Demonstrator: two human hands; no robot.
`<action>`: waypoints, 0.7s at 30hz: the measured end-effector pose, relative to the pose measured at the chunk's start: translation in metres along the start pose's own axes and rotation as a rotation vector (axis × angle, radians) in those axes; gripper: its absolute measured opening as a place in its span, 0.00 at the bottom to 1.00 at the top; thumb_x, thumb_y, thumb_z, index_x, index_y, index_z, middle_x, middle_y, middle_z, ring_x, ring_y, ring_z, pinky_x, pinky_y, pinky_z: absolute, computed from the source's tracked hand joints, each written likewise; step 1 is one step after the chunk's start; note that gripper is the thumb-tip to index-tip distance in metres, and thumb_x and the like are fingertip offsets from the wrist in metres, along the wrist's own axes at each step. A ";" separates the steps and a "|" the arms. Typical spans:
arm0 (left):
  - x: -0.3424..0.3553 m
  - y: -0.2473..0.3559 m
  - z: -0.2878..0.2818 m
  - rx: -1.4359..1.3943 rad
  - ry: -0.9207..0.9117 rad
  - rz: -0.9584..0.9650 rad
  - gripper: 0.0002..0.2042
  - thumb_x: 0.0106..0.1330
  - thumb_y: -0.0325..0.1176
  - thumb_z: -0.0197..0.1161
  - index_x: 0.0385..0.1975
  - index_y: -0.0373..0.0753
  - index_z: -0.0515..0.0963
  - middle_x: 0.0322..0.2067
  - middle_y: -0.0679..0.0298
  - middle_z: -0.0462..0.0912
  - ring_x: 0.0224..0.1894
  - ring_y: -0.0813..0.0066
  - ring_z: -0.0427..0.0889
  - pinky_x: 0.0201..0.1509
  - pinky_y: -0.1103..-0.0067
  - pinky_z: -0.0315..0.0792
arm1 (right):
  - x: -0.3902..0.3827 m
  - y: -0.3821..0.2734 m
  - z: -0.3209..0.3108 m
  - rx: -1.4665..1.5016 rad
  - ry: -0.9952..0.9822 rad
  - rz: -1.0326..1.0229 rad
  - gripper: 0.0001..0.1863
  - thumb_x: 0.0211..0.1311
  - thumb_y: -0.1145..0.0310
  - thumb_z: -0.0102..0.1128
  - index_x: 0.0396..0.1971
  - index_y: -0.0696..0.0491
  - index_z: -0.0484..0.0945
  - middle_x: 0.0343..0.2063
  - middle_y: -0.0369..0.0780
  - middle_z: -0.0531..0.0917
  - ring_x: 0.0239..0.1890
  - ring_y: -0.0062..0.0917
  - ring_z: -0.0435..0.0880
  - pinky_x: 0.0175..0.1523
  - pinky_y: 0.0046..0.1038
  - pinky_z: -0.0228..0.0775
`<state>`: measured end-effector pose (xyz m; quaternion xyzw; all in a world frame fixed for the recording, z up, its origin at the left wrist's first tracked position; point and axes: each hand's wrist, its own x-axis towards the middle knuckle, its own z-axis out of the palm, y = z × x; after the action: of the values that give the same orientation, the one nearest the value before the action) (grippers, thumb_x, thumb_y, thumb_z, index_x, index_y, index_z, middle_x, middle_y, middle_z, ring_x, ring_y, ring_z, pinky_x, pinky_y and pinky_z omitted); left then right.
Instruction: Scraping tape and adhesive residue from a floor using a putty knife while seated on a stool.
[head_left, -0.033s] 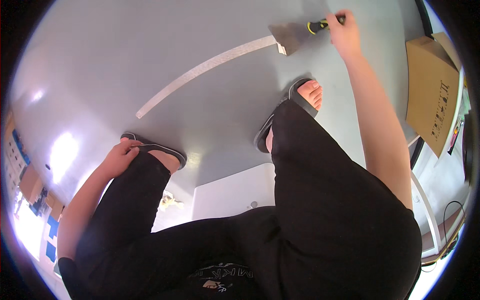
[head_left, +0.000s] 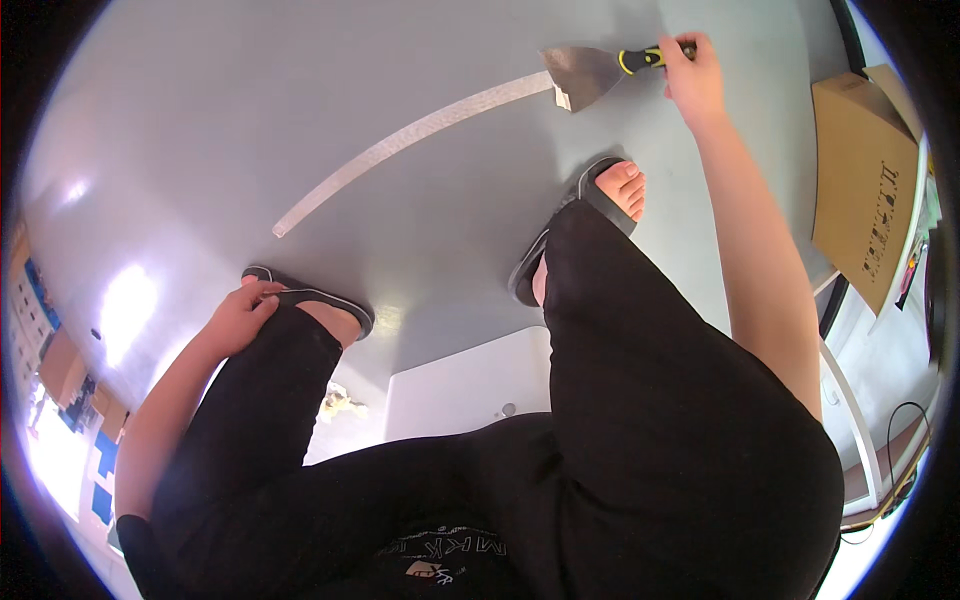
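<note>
A scraper [head_left: 582, 76] with a broad metal blade and a black-and-yellow handle is held in my right hand [head_left: 693, 80], fingers closed round the handle's end. Its blade lies against the grey floor at the right end of a long pale strip [head_left: 410, 134], which looks like tape. A small crumpled whitish piece [head_left: 562, 98] shows at the blade's lower edge. Over my left knee rests my left hand [head_left: 240, 315], holding nothing that I can see, its thumb and fingers apart. The black slipper [head_left: 330, 299] on my left foot shows just past those fingers.
A cardboard box [head_left: 866, 185] stands at the right, beside a white curved frame [head_left: 855, 430] and a dark cable [head_left: 905, 408]. My right foot wears a black slipper [head_left: 525, 265] below the strip. Behind my feet is a white panel [head_left: 465, 385]. Boxes [head_left: 62, 365] line the far left.
My right hand and the scraper's handle have shifted slightly down and to the right. The blade has turned a little against the floor. My left hand has stayed put.
</note>
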<state>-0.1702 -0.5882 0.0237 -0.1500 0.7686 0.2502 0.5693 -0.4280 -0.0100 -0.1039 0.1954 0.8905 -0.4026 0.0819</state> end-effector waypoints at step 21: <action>0.002 0.005 -0.001 -0.037 -0.003 0.009 0.15 0.72 0.34 0.55 0.54 0.36 0.77 0.44 0.55 0.82 0.48 0.65 0.81 0.57 0.72 0.72 | 0.043 -0.018 -0.065 0.077 0.068 0.003 0.15 0.63 0.58 0.63 0.40 0.54 0.77 0.24 0.34 0.78 0.24 0.16 0.76 0.25 0.23 0.72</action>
<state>-0.1738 -0.5847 0.0229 -0.1565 0.7639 0.2671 0.5662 -0.4738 0.0397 -0.0619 0.2134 0.8763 -0.4296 0.0445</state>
